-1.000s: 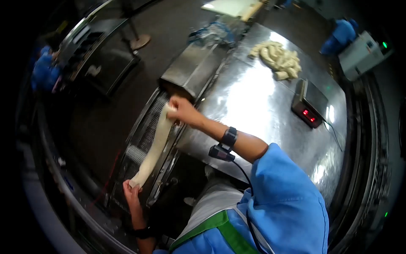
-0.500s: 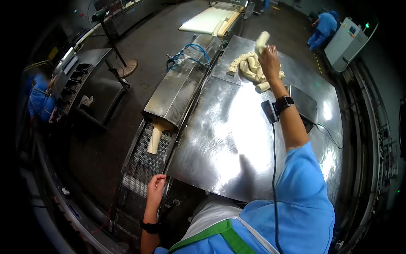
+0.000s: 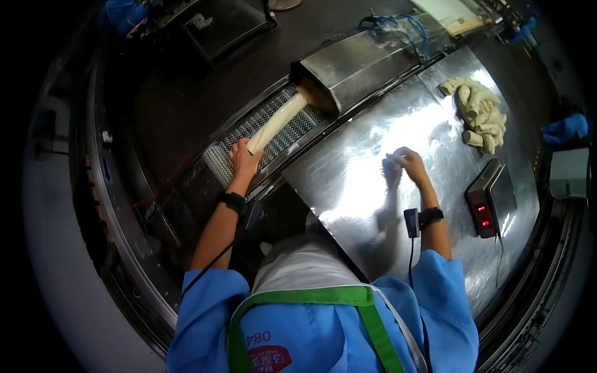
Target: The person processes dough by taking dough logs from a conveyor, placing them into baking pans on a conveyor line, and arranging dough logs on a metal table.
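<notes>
A long pale dough roll (image 3: 280,121) comes out of a steel housing onto the mesh conveyor (image 3: 217,165). My left hand (image 3: 244,160) is closed about its near end, thumb on one side and fingers on the other. Over the shiny steel table (image 3: 348,186), my right hand (image 3: 408,165) has its fingers drawn together in a pinch. A dark patch shows at these fingertips; whether it is a small object or a shadow is unclear. Several thick dough pieces (image 3: 479,115) lie heaped at the table's far right, away from both hands.
A scale (image 3: 491,199) with red digits stands on the table's right side, its cable trailing down. Blue hoses (image 3: 398,25) sit atop the conveyor's steel housing (image 3: 367,62). Co-workers in blue are at the upper left (image 3: 124,15) and far right (image 3: 563,128).
My right hand has let go of a dough piece at the heap and come back toward me. My left hand has moved onto the conveyor's dough roll, which shows longer. The view has turned left.
</notes>
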`<state>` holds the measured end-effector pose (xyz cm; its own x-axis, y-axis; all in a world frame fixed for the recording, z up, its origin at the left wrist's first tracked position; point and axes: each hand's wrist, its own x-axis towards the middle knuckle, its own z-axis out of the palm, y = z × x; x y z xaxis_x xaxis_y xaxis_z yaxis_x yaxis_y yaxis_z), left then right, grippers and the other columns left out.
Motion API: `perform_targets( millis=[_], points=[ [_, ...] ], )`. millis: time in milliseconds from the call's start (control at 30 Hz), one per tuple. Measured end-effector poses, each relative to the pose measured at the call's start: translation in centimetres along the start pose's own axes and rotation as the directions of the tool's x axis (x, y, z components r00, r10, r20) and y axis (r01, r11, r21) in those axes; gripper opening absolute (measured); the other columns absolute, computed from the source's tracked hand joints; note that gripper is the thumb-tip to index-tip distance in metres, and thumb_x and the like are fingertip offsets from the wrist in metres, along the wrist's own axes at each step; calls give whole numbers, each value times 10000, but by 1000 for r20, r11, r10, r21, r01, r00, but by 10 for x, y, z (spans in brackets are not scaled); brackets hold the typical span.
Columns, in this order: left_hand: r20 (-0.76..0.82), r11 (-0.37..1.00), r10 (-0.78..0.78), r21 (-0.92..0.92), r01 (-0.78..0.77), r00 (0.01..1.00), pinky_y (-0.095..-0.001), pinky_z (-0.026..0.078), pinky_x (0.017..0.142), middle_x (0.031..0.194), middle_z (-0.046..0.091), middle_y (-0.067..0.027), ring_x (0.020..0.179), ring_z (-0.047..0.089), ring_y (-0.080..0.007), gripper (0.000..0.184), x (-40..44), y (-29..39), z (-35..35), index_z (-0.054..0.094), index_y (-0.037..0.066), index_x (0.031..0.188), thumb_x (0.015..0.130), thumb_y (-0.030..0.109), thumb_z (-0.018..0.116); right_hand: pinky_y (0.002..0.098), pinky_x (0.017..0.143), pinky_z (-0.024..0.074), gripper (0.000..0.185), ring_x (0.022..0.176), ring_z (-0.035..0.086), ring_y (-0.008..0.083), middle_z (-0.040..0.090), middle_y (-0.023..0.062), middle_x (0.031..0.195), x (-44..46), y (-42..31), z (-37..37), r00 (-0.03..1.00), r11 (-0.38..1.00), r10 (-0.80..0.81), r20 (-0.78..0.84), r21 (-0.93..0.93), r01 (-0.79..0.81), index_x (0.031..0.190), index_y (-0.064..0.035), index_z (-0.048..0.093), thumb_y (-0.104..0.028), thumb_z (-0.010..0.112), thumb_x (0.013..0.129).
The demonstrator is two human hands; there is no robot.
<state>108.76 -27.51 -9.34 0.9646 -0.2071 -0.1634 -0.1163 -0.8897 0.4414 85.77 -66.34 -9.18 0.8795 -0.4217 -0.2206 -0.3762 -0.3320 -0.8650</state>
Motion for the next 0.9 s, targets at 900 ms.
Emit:
perform_targets(
  millis=[900],
  points=[
    [69,644,659,-565,-516,749,-295,402,711,833,496,-96,810,514,-223,361,-158,-52,-186,466,30,876,547,-3,612,373,722,455,310,802,529,227,531,119,892,50,-171,268,908,220,118,403,881,-419,1010,-40,438,-217,547,779]
  ],
)
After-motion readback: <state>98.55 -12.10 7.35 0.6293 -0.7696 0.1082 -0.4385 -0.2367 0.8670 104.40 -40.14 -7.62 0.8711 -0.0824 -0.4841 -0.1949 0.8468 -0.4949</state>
